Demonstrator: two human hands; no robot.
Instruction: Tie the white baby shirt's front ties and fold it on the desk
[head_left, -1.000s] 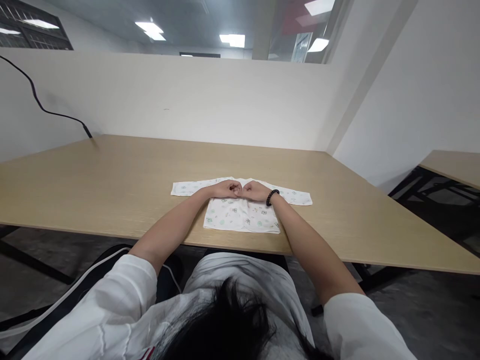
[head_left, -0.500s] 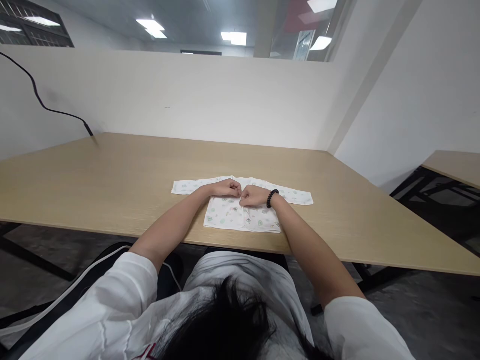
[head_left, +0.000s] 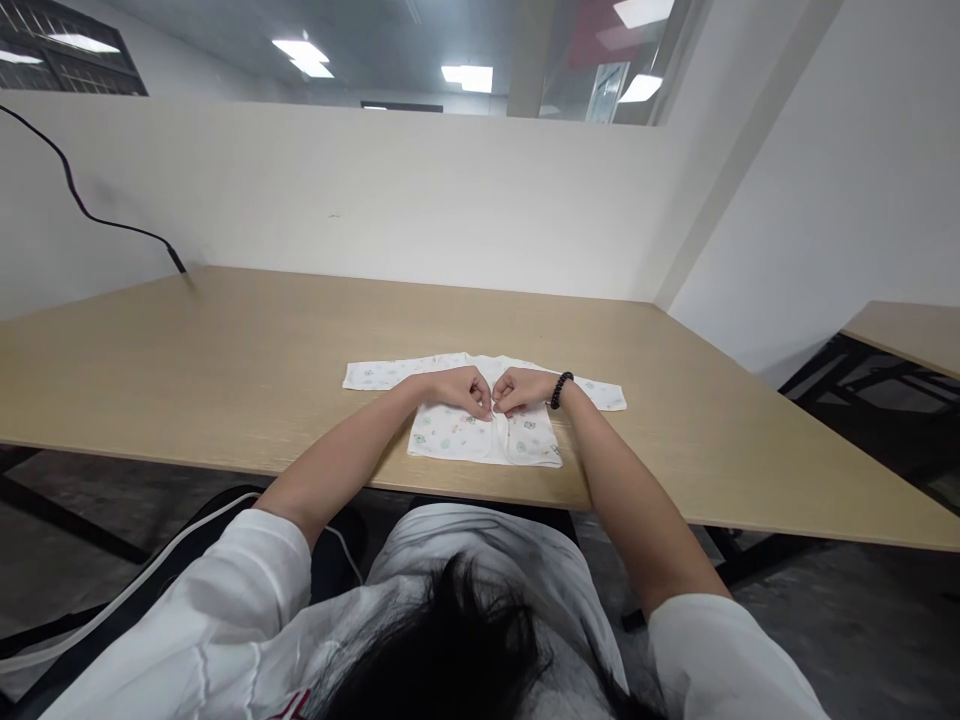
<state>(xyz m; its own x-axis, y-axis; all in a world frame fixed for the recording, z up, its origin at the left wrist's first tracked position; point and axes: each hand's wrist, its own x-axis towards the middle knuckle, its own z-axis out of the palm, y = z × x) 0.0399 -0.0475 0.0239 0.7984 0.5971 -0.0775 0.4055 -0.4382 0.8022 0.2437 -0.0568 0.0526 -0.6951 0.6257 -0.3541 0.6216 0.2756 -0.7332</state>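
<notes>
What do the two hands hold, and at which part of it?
The left hand and right hand seem to pinch a small white printed shirt at its centre front edge, where the two sides meet.

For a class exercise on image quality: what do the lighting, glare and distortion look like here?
Head view: the ceiling lights glare brightly at the top; the pale wood-grain table looks stretched and slanted by the wide lens; the white printed garment is evenly lit and fairly sharp; dark hair intrudes along the bottom.

Our left hand (head_left: 456,392) and right hand (head_left: 523,389) meet at the middle of a white printed baby top (head_left: 454,437) lying on the wooden bench (head_left: 225,370).
</notes>
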